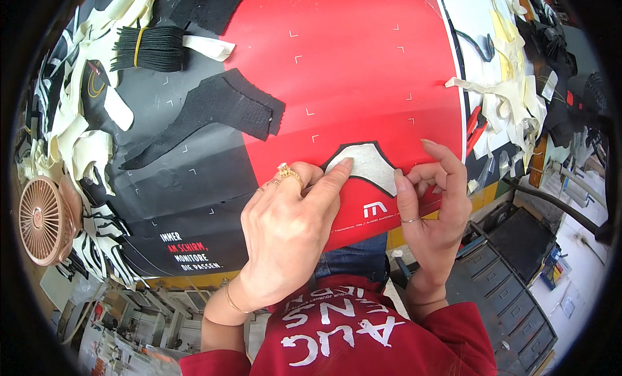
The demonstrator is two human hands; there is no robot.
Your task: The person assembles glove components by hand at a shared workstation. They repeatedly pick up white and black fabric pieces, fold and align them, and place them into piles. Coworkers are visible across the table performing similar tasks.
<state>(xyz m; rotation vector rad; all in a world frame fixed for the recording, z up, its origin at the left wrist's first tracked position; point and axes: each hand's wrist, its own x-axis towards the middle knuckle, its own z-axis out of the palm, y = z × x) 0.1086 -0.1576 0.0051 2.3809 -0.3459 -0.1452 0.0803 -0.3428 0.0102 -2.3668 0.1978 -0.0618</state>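
Your red-and-black sheet point(350, 58) lies spread out, likely giving you a flat surface. Curved black cloth point(227, 107) rests beyond, perhaps kept within reach. Your left hand point(285, 227) lays a fingertip, and your right hand point(437, 211) a thumb at the corner, seemingly steadying the pale, black-edged piece point(368, 164) near the sheet's front edge; whether either pinches it, I cannot tell.

head | wide fisheye | from above | facing down | near the red-and-black mat point(350, 71)
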